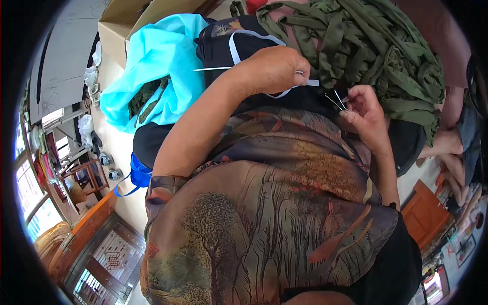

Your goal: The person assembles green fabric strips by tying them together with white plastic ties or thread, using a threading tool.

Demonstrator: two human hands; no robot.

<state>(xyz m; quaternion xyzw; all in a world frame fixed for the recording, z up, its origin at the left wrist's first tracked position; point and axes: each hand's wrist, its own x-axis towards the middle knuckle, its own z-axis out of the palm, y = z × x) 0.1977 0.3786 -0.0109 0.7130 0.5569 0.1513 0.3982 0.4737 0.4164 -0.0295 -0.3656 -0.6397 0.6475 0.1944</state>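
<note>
Turquoise bag [168, 43], upper left, contains dark green fabric [144, 101] (adjacent cardboard box [113, 38]: contents unclear). Left hand [277, 66] grips white strip [313, 83]; right hand [370, 112] pinches slender metal implement [340, 100].

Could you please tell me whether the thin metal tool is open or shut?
Open: the thin metal tool shows two prongs spread apart in a V, converging toward the fingers of the right grip.

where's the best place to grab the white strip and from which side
Probably the short flat end of the white strip, coming from the right: that end juts out past the left hand, toward the right hand.
</note>
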